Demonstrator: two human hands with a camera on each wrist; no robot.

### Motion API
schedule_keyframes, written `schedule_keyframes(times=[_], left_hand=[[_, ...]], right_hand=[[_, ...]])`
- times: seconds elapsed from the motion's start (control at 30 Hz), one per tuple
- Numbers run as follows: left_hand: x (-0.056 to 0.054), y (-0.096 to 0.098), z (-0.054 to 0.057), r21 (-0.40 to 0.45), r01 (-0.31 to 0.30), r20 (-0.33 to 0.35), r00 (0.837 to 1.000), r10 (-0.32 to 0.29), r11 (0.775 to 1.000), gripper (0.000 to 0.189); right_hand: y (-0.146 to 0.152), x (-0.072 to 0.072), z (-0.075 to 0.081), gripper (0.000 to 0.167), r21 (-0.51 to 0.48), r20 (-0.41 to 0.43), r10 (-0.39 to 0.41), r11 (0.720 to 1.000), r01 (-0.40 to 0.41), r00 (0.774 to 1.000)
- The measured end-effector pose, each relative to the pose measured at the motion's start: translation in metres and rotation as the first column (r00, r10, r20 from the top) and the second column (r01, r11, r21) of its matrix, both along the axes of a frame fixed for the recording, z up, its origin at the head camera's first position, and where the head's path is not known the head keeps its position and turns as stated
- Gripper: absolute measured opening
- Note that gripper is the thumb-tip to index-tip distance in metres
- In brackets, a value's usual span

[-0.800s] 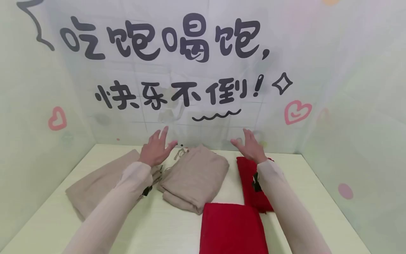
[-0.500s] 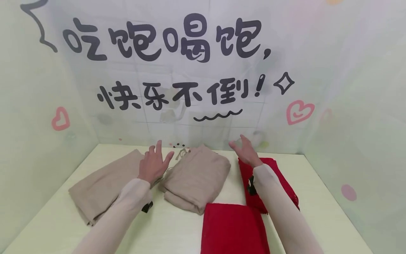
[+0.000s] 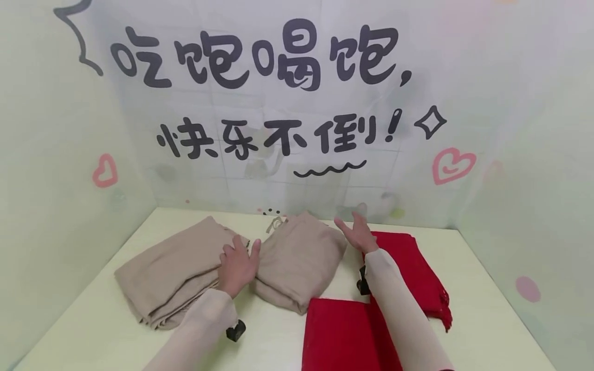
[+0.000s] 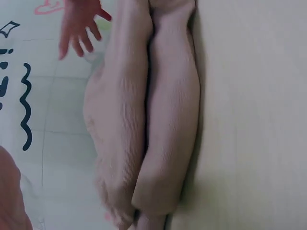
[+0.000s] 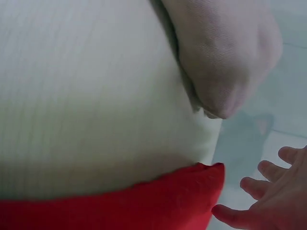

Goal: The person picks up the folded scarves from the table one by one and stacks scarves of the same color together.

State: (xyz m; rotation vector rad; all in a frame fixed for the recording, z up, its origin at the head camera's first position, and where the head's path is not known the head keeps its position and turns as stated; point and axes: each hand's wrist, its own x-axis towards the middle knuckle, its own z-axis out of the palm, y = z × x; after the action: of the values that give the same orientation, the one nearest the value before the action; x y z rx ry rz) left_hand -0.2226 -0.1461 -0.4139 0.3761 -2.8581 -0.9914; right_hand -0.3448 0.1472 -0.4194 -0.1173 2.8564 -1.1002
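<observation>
Back wall (image 3: 278, 103): pale printed sheet, grid lines, two rows of black lettering. Left wall (image 3: 55, 216) and right wall (image 3: 538, 216) are the same pale sheeting, one pink heart on the left one, faint coloured spots on the right. Table (image 3: 482, 319) is pale, light wood-like grain, back edge up against the sheet. On it, four folded cloths: left beige cloth (image 3: 171, 270), layered edges toward the viewer; middle beige cloth (image 3: 301, 263) near the back edge; front red cloth (image 3: 343, 335), cut off by the head view's bottom; back red cloth (image 3: 415, 270), fringed at its near right corner. Right sleeve hides where the reds meet. Left hand (image 3: 238, 265) is between the beige cloths, fingers extended, gripping nothing; contact unclear. Right hand (image 3: 359, 234) is between middle beige and back red, fingers spread, nothing held. Black device (image 3: 235, 331) under the left wrist, another (image 3: 363, 284) under the right. Thin cord (image 3: 275, 224) beside middle beige's back end.
</observation>
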Motion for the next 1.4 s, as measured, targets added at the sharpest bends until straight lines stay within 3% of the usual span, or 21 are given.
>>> schedule_keyframes(times=[0.2, 0.27, 0.37, 0.47, 0.6, 0.7, 0.8, 1.3, 1.4], left_hand=[[0.013, 0.005, -0.002, 0.152, -0.028, 0.053, 0.998, 0.020, 0.988, 0.080], [0.017, 0.006, -0.003, 0.222, -0.041, 0.065, 0.997, 0.027, 0.974, 0.086], [0.024, 0.008, -0.005, 0.347, -0.068, 0.088, 0.995, 0.040, 0.935, 0.091], [0.032, 0.011, -0.009, 0.464, -0.087, 0.136, 0.990, 0.026, 0.881, 0.090], [0.039, 0.013, -0.014, 0.618, -0.091, 0.177, 0.984, -0.026, 0.781, 0.079], [0.042, 0.015, -0.015, 0.715, -0.082, 0.164, 0.985, -0.053, 0.694, 0.072], [0.043, 0.017, -0.015, 0.766, -0.071, 0.144, 0.988, -0.062, 0.639, 0.069], [0.045, 0.019, -0.012, 0.821, -0.087, 0.136, 0.990, -0.046, 0.565, 0.071], [0.045, 0.021, -0.013, 0.844, -0.080, 0.127, 0.990, -0.053, 0.530, 0.072]], right_hand=[[-0.005, -0.001, -0.009, 0.085, -0.037, 0.032, -0.002, 0.999, 0.003, 0.999], [-0.008, -0.001, -0.011, 0.084, -0.029, 0.013, 0.003, 1.000, -0.003, 1.000], [-0.012, 0.000, -0.015, 0.082, -0.030, -0.002, 0.013, 0.999, -0.013, 1.000], [-0.016, 0.001, -0.021, 0.082, -0.044, 0.009, 0.016, 0.999, -0.015, 1.000], [-0.018, 0.002, -0.029, 0.084, -0.048, 0.039, 0.014, 0.999, -0.012, 0.999], [-0.020, 0.002, -0.035, 0.083, -0.014, 0.045, 0.026, 1.000, -0.025, 0.999], [-0.022, 0.003, -0.038, 0.081, 0.022, 0.029, 0.054, 0.998, -0.055, 0.998], [-0.024, 0.003, -0.038, 0.079, 0.062, 0.036, 0.105, 0.992, -0.107, 0.994], [-0.024, 0.003, -0.037, 0.079, 0.053, 0.036, 0.104, 0.993, -0.105, 0.994]])
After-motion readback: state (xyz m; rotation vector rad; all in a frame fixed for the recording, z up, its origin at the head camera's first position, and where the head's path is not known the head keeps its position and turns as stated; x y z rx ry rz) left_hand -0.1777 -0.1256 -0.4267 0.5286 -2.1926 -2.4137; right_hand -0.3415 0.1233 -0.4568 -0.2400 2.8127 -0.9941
